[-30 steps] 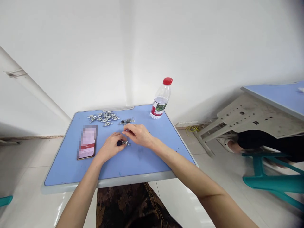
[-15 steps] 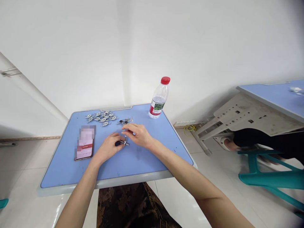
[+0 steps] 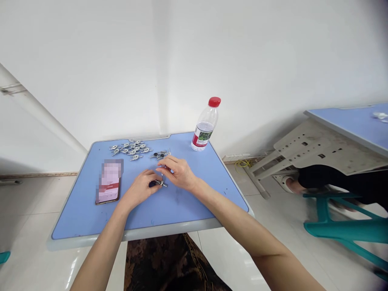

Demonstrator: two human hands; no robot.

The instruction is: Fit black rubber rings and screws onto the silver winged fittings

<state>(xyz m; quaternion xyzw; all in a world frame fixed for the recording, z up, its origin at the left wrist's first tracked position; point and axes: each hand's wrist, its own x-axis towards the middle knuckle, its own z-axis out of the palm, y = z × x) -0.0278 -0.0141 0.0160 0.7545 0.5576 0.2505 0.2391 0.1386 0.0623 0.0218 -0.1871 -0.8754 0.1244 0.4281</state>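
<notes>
On the blue tabletop (image 3: 182,206), my left hand (image 3: 142,188) is closed round a small shiny metal fitting (image 3: 163,184), whose thin end sticks out past the fingertips. My right hand (image 3: 179,173) is just above and to the right, thumb and fingers pinched together. Below its fingertips a thin upright metal piece (image 3: 162,177) meets the fitting; its upper part is hidden by the fingers. Beyond the right hand is a small group of loose metal parts with round black pieces (image 3: 159,155). Several similar metal fittings (image 3: 132,149) are heaped at the back left.
A phone (image 3: 109,182) with a lit screen lies left of my left hand. A water bottle (image 3: 202,131) with a red cap stands at the back right. Behind is a white wall. A second desk (image 3: 342,129), a green stool (image 3: 345,226) and another person's leg are at right.
Both hands keep the same hold and have barely moved. The whole view has shifted slightly; nothing has been let go or taken up.
</notes>
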